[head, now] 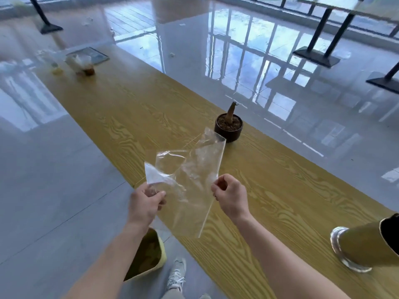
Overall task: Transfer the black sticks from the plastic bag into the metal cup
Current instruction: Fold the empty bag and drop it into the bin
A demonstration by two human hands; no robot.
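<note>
Both grips are closed on the bag (190,169). The left grip (146,203) pinches its near-left corner between thumb and curled fingers, and the right grip (230,197) pinches its right edge with the fingers tucked in. Between them the clear bag hangs spread and crumpled in the air above the near part of the counter (129,104), touching nothing else.

No black sticks show through the plastic, so the bag looks empty. The cup (358,244) stands on the counter well to the right of the hands, at the frame edge, with its shiny wall mirroring the wood grain. Its mouth is dark and partly cut off, so I cannot tell whether sticks are inside. No loose sticks lie on the counter.

Judging by the empty bag, the transfer seems done or nearly so. What remains is probably just to put the bag down.

Farther along the counter sits a small potted plant (228,126), and at the far left are some plastic drink cups (84,65).
</note>
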